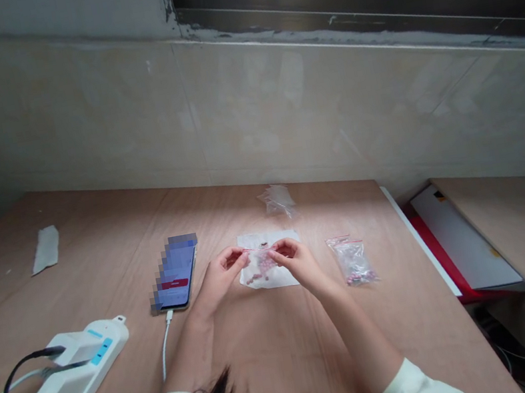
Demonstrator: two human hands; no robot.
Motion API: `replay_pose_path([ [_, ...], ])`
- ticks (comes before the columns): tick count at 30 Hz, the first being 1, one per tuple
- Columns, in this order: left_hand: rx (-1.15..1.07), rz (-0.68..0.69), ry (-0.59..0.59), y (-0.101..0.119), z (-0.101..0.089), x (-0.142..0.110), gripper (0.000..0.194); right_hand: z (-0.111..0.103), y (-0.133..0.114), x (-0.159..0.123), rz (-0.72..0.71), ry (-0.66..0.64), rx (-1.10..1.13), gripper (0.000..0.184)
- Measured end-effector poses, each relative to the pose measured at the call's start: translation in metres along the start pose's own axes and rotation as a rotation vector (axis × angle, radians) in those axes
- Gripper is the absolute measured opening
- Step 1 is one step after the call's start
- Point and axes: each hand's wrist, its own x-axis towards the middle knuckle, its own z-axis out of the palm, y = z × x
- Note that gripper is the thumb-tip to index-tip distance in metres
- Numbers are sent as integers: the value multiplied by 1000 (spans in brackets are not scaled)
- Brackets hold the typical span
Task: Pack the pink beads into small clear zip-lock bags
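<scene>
Both my hands are raised a little over a wooden table (99,252), fingers pinched. My left hand (220,273) and my right hand (294,260) hold the two ends of a thin string (257,249) stretched between them, with a small dark bead on it. Under the string lies a white sheet (281,278) with a heap of small pink beads (260,266). To the right of my right hand lies a small clear bag (352,260) holding pink and dark beads.
A phone (177,271) on a white cable lies left of my hands. A white power strip (77,371) with plugs and cords sits at the near left. A crumpled clear bag (277,199) and a paper scrap (45,248) lie farther back. Red and white boards (464,242) stand in the gap to the right.
</scene>
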Motion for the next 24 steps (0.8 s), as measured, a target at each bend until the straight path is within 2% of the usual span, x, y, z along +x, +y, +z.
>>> replay_pose_path([
  [5, 31, -21, -22, 4, -3, -3, 16, -1, 2, 1, 62, 10, 81, 18],
  [8, 49, -30, -51, 7, -5, -1, 15, 2, 2, 1, 58, 40, 95, 16],
  [11, 50, -19, -32, 8, -6, 2, 13, 5, 0, 1, 43, 52, 109, 16],
  [15, 32, -6, 10, 10, -5, 5, 12, 7, -6, 2, 76, -62, 132, 19],
  [18, 42, -16, -48, 12, -3, 4, 13, 9, -6, 4, 81, -89, 125, 19],
  [22, 69, -47, -198, 12, -1, 2, 17, 12, 1, 6, 22, 16, 63, 17],
  [24, 78, -56, -231, 10, 0, 1, 18, 13, 4, 4, 0, 33, 16, 15],
])
